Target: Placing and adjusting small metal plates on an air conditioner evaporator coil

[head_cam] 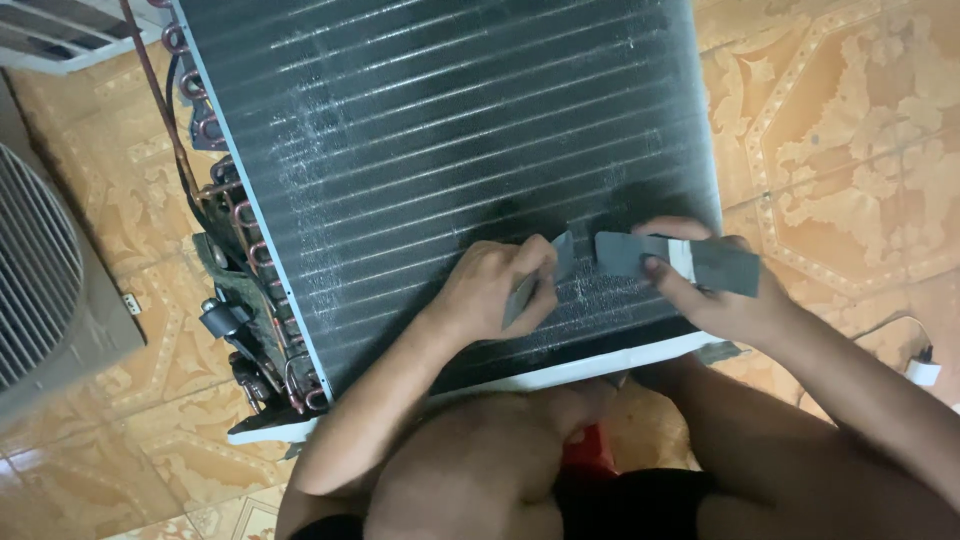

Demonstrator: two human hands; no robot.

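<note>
Hands (600, 285) hold grey strip (690, 262) lengthwise left-right.

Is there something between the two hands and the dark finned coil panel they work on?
Nothing visible. The left hand presses a grey flat tool onto the dark finned metal coil panel; the right hand holds a grey flat strip over it.
</note>
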